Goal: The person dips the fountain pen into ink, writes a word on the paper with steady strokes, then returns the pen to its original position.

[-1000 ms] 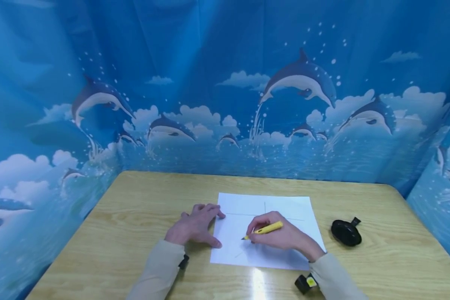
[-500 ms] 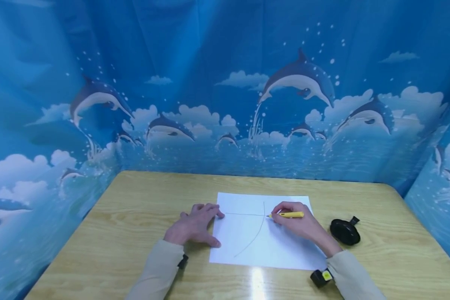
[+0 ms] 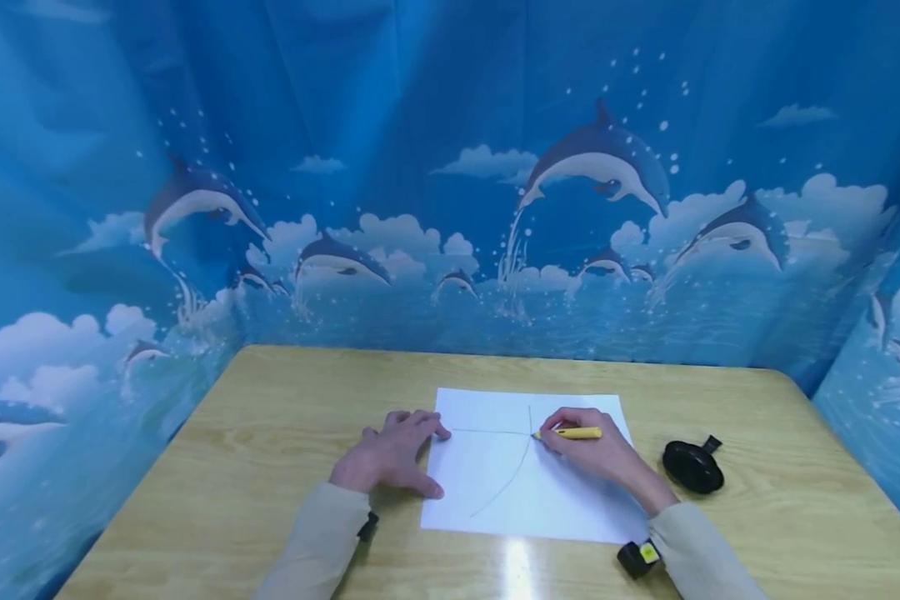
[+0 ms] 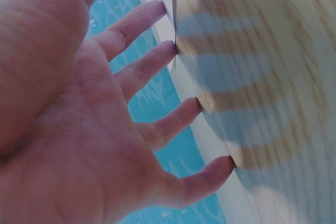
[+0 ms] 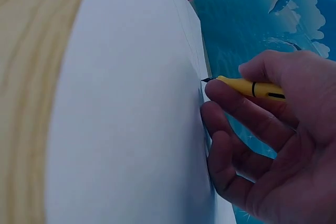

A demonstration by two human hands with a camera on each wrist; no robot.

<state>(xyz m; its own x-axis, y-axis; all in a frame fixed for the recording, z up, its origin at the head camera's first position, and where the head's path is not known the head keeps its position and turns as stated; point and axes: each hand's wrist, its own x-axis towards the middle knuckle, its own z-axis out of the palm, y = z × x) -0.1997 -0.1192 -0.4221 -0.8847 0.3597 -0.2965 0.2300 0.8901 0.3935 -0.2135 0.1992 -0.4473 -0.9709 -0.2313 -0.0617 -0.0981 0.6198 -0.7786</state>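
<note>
My right hand (image 3: 588, 442) pinches a yellow fountain pen (image 3: 581, 432) between thumb and fingers. Its dark nib meets the white paper (image 3: 465, 483) where the drawn lines cross. In the right wrist view the pen (image 5: 244, 86) points left, its nib right at the sheet, the other fingers curled beneath it. Thin lines mark the sheet: a short upright one, one across, and a curve sweeping down to the lower left. My left hand (image 3: 390, 454) spreads over the paper's left edge. The left wrist view shows that hand (image 4: 89, 124) with fingers apart, fingertips down on paper and wood.
A black oval object with a short tab (image 3: 692, 465) lies on the wooden table (image 3: 307, 400), to the right of the paper. Behind the table hangs a blue curtain (image 3: 420, 167) printed with dolphins. A small black device (image 3: 636, 558) sits at the right sleeve.
The right hand has moved up and to the right with the pen, leaving a curve from the lower left to the crossing. It has barely moved since half a second ago. The left hand stays put.
</note>
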